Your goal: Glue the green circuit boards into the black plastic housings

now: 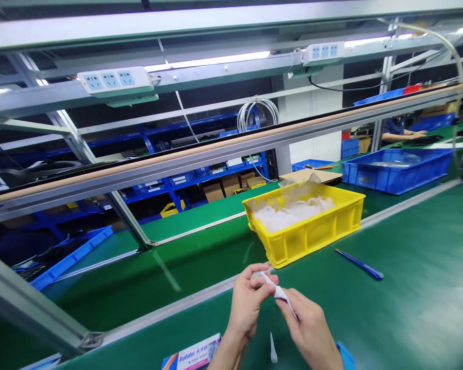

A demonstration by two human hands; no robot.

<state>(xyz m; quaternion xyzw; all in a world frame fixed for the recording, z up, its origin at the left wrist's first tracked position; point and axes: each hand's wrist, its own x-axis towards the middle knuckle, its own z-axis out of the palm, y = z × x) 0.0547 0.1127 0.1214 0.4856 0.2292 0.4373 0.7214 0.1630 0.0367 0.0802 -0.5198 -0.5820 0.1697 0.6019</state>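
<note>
Both of my hands meet above the green work surface (409,288), in front of the yellow bin. Between them is a slim white tube (281,293), tilted and partly covered by the fingers. The fingers of my left hand (247,298) pinch its upper left end, where a narrow white tip shows. My right hand (308,324) grips the lower right part between thumb and fingers. A small white cone-shaped nozzle (273,351) lies on the surface below the hands. Beside my left forearm lies a printed carton marked Kafuter (195,355), partly cut off by the frame.
Beyond my hands stands a yellow bin (316,231) holding translucent white film-like material. A slim blue tool (359,264) lies to the right. Farther back is a blue bin (399,177). A metal rail (216,159) crosses above the bench. A co-worker's arm (403,135) appears far right.
</note>
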